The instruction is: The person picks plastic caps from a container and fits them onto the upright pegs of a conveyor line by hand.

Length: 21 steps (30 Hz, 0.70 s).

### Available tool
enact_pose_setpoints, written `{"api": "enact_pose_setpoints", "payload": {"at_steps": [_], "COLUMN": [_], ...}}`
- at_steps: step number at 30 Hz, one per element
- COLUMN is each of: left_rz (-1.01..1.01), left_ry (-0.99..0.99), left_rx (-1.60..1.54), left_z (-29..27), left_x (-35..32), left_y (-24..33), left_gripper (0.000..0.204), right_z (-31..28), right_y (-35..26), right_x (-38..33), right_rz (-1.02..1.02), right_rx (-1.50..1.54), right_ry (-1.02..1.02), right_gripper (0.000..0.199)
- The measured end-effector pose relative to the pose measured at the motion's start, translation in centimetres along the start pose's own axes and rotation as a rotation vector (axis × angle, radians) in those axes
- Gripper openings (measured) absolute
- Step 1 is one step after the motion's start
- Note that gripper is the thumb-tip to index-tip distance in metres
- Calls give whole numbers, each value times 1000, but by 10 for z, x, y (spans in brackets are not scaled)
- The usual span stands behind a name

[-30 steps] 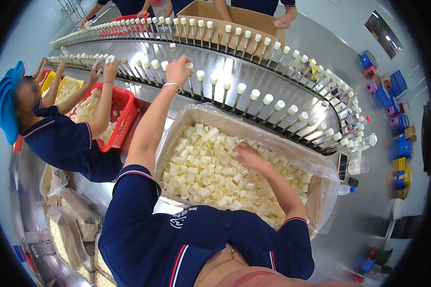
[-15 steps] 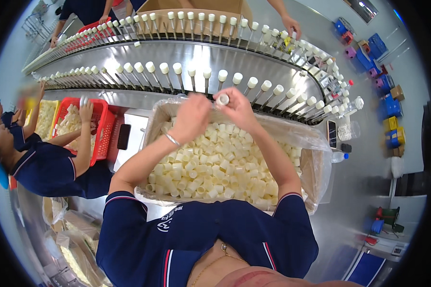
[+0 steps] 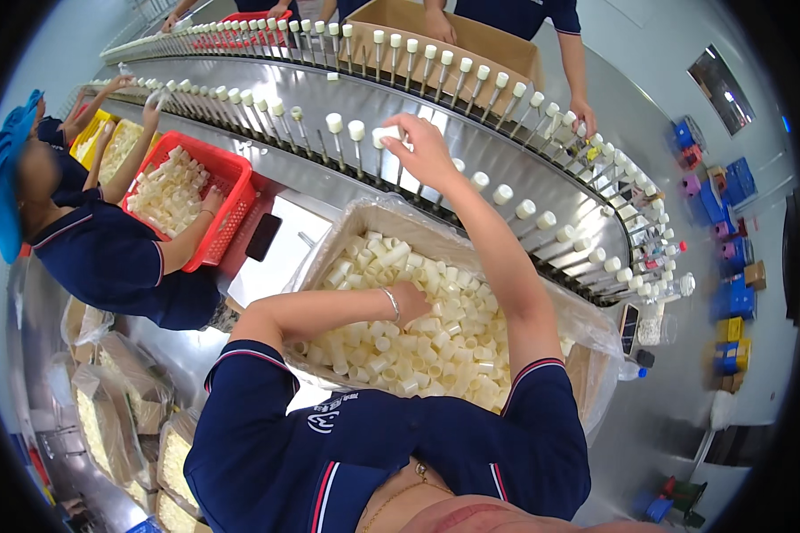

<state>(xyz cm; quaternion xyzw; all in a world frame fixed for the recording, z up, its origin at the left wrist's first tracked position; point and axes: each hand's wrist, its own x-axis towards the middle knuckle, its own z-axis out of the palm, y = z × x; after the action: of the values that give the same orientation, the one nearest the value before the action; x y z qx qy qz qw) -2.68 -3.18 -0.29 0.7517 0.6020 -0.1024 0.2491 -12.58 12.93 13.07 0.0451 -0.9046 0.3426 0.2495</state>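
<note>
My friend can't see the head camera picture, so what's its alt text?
A person's right hand pinches a white cylinder at a row of metal rods, while the left hand is in a lined box of pale hollow cylinders. Nearby, a blue-hatted co-worker's hand is at a red basket.

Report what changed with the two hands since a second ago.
The left hand moved from the rods down into the box, among the loose caps; whether it grips one is hidden. The right hand rose out of the box, forward to the rods, and now holds a white cap there. The box and red basket stayed put.
</note>
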Motion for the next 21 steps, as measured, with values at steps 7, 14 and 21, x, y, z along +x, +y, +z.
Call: {"api": "enact_pose_setpoints", "payload": {"at_steps": [7, 14, 21], "left_rz": [-47, -45, 9], "left_ry": [-108, 25, 4], "left_rx": [-7, -93, -165], "left_z": [-14, -13, -20], "left_x": [0, 4, 0], "left_y": [-4, -11, -18], "left_gripper": [14, 11, 16], "right_z": [71, 115, 91], "right_y": [-9, 13, 16], "right_x": [63, 100, 94], "right_rz": [-204, -245, -19], "right_rx": [-229, -658, -718], "right_ry": [35, -105, -432], "right_gripper": [25, 29, 36]}}
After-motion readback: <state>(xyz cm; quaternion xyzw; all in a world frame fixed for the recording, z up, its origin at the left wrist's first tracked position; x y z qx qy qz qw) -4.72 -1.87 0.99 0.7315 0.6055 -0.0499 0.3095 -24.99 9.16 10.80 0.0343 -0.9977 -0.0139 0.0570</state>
